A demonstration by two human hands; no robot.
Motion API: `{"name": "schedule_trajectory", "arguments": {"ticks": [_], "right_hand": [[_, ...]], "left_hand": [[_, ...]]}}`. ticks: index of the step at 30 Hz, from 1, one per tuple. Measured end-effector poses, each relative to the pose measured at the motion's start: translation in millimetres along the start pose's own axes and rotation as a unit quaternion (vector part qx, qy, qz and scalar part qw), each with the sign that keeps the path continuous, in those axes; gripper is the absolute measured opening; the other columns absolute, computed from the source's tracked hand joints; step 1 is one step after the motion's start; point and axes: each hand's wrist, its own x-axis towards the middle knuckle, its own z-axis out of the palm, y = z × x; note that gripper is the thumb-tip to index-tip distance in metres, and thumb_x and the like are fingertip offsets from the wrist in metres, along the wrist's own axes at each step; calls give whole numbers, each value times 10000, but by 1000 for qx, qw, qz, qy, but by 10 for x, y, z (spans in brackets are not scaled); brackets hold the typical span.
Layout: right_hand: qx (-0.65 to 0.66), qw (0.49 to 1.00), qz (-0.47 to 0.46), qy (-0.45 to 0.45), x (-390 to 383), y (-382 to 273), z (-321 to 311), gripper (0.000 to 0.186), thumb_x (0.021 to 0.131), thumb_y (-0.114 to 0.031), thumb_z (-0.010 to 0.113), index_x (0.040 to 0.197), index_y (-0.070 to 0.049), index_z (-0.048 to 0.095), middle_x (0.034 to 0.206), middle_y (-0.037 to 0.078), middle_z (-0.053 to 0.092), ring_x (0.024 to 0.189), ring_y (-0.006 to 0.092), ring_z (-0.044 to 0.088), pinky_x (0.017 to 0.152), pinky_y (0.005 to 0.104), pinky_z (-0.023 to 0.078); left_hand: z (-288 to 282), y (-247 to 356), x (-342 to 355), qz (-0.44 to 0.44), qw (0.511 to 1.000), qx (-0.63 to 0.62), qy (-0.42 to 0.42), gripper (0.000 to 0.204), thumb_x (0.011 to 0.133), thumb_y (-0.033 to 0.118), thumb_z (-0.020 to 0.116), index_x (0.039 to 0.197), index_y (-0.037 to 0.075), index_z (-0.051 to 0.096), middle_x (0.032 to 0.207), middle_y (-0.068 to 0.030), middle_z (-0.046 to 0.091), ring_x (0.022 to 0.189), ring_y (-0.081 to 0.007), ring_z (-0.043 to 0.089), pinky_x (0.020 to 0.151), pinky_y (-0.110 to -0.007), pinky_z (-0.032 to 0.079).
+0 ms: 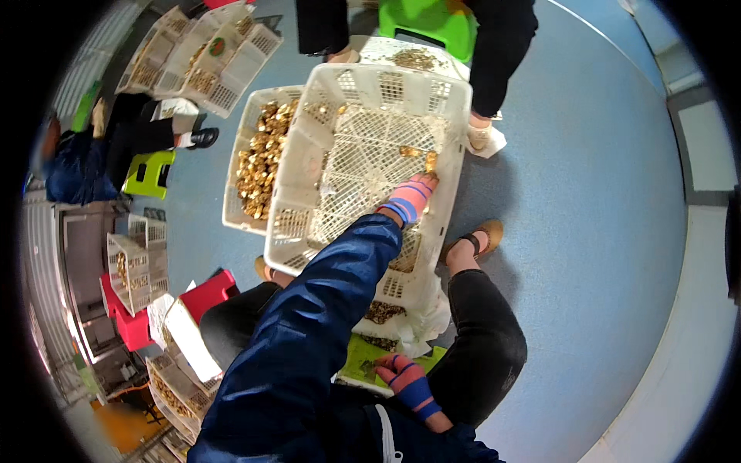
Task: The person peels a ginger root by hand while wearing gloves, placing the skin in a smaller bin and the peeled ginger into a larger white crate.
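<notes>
A large white plastic crate [455, 139] with lattice walls stands tilted in front of me. My left hand [411, 199], in a pink and blue striped glove with bare fingertips, reaches down inside it. Its fingertips are together at the near end of a brown-and-white mushroom [431, 160]. A second mushroom [409, 151] lies just beside that one. Near my lap, my right hand [409, 380], gloved alike, is closed with bent fingers; anything between them is too small to make out. It hovers over a green stool [359, 361].
A second white crate [231, 197], with many mushrooms [266, 154], adjoins on the left. A person's legs [502, 58] and a green stool [428, 23] are beyond. More crates [220, 69], another seated person [139, 131] and a red stool [127, 324] are at left.
</notes>
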Motion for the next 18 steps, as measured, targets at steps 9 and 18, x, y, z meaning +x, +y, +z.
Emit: {"name": "schedule_trajectory", "arguments": {"ticks": [9, 18], "right_hand": [[28, 998, 52, -24, -25, -146, -70, 228, 750, -212, 635, 879, -26, 614, 828, 121, 620, 751, 227, 602, 666, 300, 466], [121, 992, 36, 21, -38, -11, 39, 175, 752, -120, 637, 880, -5, 602, 770, 43, 623, 702, 95, 554, 634, 225, 435]], "left_hand": [[-261, -218, -446, -105, 986, 43, -122, 420, 645, 173, 671, 1049, 158, 557, 1022, -155, 477, 918, -332, 517, 766, -398, 451], [-1324, 598, -1939, -189, 316, -930, -6, 419, 834, 201, 485, 1232, 106, 398, 927, -131, 542, 709, -226, 519, 586, -301, 462]]}}
